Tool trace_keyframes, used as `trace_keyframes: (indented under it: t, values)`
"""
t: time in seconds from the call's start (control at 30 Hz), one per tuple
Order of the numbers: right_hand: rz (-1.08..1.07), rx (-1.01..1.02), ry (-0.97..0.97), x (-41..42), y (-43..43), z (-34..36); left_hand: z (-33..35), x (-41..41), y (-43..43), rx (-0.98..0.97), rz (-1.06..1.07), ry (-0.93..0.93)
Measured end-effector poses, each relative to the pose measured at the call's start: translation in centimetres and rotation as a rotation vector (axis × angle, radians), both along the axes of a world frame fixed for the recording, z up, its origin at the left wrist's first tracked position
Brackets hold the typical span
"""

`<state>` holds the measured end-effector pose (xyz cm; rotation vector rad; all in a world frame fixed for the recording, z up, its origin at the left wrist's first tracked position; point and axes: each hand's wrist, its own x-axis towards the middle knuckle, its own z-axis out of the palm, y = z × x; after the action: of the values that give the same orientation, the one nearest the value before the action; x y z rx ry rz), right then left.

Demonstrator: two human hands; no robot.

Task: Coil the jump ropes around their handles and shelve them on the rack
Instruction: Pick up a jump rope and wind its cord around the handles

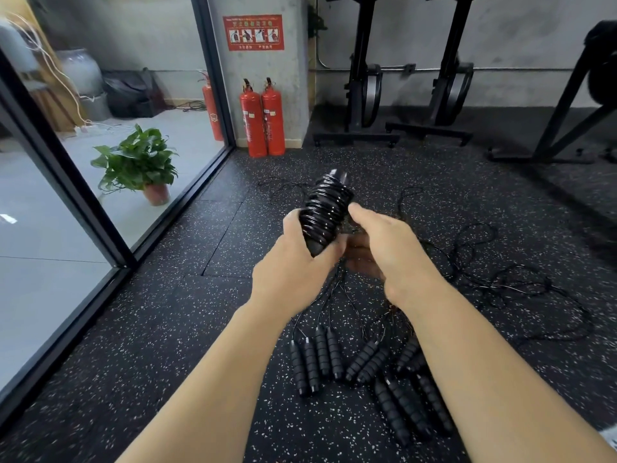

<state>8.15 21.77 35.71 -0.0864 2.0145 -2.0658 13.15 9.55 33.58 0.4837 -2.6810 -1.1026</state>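
My left hand [293, 259] grips the lower end of the rope-wrapped handles [325, 208], tilted above the floor [167, 329]. My right hand [390, 242] sits just beside the coil (fingers blurred, grip unclear). Below lie loose handles [320, 355].

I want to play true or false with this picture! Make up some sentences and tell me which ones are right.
1. The left hand grips a coiled jump rope. True.
2. The other jump rope handles hang on a rack. False: they lie on the speckled floor.
3. Two red fire extinguishers stand side by side against the pillar. True.
4. The potted plant has tipped over. False: it stands upright.
5. The ropes on the floor are all neatly wound. False: they lie loose and tangled.
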Motion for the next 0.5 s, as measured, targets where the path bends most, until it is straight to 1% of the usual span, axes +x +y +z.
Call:
trace_keyframes:
  t: [0.07, 0.1, 0.17, 0.23, 0.27, 0.3, 0.37, 0.43, 0.47, 0.5]
  values:
    - [0.056, -0.019, -0.079, -0.2, 0.2, 0.0, -0.5, 0.1, 0.4, -0.156, -0.042, 0.001]
    - [0.057, -0.014, -0.089, -0.3, 0.2, -0.2, -0.6, 0.1, 0.7, -0.198, -0.068, 0.002]
    - [-0.009, -0.009, -0.078, -0.5, 0.3, -0.7, -1.0, 0.0, 1.3, -0.213, -0.121, -0.007]
    - [-0.101, -0.005, -0.061, -0.7, 0.7, -1.1, -1.3, -0.1, 1.8, -0.17, -0.18, -0.011]
    - [-0.129, 0.001, -0.06, -0.7, 0.9, -1.2, -1.3, -0.2, 2.0, -0.104, -0.206, -0.003]
    - [-0.141, -0.002, -0.071, -0.9, 1.1, -1.4, -1.5, -0.4, 2.0, 0.001, -0.219, 0.01]
    - [-0.124, -0.04, -0.129, -1.0, 1.4, -1.6, -1.3, -0.7, 1.7, 0.299, -0.196, 0.007]
    - [-0.092, -0.087, -0.187, -1.1, 1.7, -1.6, -0.9, -0.8, 1.2, 0.614, -0.175, -0.063]
    - [-0.082, -0.112, -0.214, -1.2, 1.8, -1.5, -0.6, -0.9, 1.0, 0.74, -0.188, -0.099]
    - [-0.076, -0.133, -0.239, -1.3, 2.0, -1.4, -0.4, -0.8, 0.9, 0.826, -0.213, -0.116]
